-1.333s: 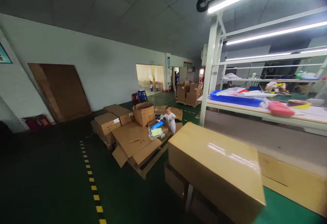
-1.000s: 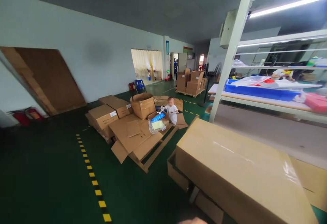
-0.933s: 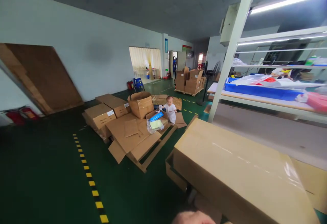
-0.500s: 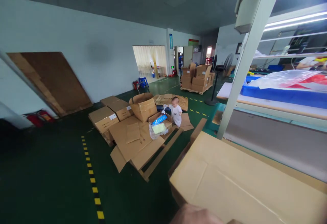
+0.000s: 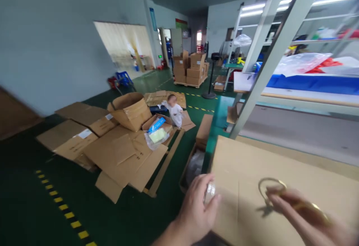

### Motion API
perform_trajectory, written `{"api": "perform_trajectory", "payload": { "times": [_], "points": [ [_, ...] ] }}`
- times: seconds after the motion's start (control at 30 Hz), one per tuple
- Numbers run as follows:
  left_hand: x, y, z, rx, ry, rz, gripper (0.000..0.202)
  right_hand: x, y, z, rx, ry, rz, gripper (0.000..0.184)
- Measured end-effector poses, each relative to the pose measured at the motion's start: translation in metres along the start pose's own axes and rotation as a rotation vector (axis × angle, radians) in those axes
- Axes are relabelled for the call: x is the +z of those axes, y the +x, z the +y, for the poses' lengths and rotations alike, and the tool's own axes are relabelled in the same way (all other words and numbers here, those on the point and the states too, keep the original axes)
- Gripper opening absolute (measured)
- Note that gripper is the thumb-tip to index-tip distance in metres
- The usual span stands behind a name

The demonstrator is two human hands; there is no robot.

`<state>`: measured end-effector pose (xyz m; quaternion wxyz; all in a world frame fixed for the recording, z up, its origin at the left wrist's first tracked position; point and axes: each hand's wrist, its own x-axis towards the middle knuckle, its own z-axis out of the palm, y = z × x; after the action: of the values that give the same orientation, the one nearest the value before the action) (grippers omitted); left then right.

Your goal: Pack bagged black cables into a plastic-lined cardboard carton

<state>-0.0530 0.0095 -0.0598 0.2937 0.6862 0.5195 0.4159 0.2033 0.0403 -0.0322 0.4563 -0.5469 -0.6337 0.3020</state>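
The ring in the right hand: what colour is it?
Gold or brass-toned, though blurred; the ring shows in the head view, over the cardboard box.

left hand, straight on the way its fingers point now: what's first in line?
Likely the big cardboard box: the left hand sits at its near-left corner, fingers aimed up and right. Depth is unclear and the picture is blurred.

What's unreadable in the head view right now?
- Right hand: motion-blurred; its grip on the ring is unclear.
- Left hand: small clear item at its fingertips, too small to identify.
- Box under both hands: cut off by the bottom edge.
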Motion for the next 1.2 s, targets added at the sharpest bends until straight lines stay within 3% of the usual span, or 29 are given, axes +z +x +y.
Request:
{"api": "perform_trajectory", "payload": {
  "times": [0.1, 0.17, 0.27, 0.37, 0.77, 1.2],
  "points": [
    [0.009, -0.019, -0.04, -0.082, -0.012, -0.09, 0.067, 0.03, 0.025, -0.015, 0.045, 0.028, 0.11, 0.03],
    [0.017, -0.029, -0.055, -0.121, -0.063, -0.164, 0.076, 0.055, 0.041, -0.021, 0.044, 0.094, 0.139, 0.027],
    [0.025, -0.036, -0.061, -0.11, -0.162, -0.16, 0.076, 0.09, 0.058, -0.019, -0.032, 0.132, 0.096, 0.024],
    [0.028, -0.034, -0.061, -0.042, -0.236, -0.087, 0.073, 0.109, 0.069, -0.01, -0.09, 0.098, -0.016, 0.024],
    [0.034, -0.033, -0.059, -0.049, -0.25, 0.002, 0.073, 0.112, 0.098, -0.015, -0.203, 0.024, -0.314, 0.02],
    [0.032, -0.032, -0.057, -0.052, -0.212, -0.006, 0.074, 0.113, 0.105, -0.015, -0.216, -0.022, -0.346, 0.02]
  ]
}}
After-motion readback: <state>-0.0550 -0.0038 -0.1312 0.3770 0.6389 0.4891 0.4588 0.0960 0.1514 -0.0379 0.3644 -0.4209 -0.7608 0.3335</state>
